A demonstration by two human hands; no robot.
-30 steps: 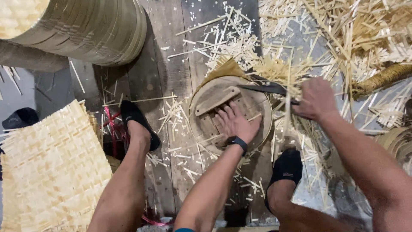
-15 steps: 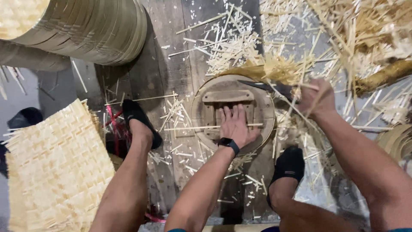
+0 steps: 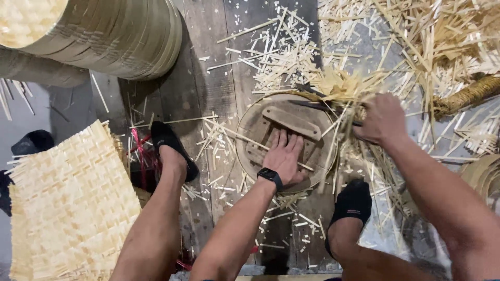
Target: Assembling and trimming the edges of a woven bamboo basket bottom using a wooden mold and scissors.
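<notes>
A round wooden form [image 3: 260, 122] with crossed wooden bars lies on the plank floor between my feet. My left hand [image 3: 284, 156], with a black watch on the wrist, presses flat on it, fingers spread. Woven bamboo strips [image 3: 338, 86] stick out from under the form's far rim. My right hand [image 3: 383, 119] is closed on the dark handle of a knife [image 3: 317, 105] at the form's right edge; its blade lies across the far rim against the strips.
A stack of big round bamboo trays [image 3: 104, 31] stands at the top left. A flat woven bamboo mat [image 3: 62, 203] lies at the left. Loose bamboo offcuts [image 3: 432, 36] litter the floor at the top right. Black slippers [image 3: 172, 143] are on my feet.
The round form has turned under my left hand. My right hand with the knife has shifted along the far right rim, into the bamboo strip ends.
</notes>
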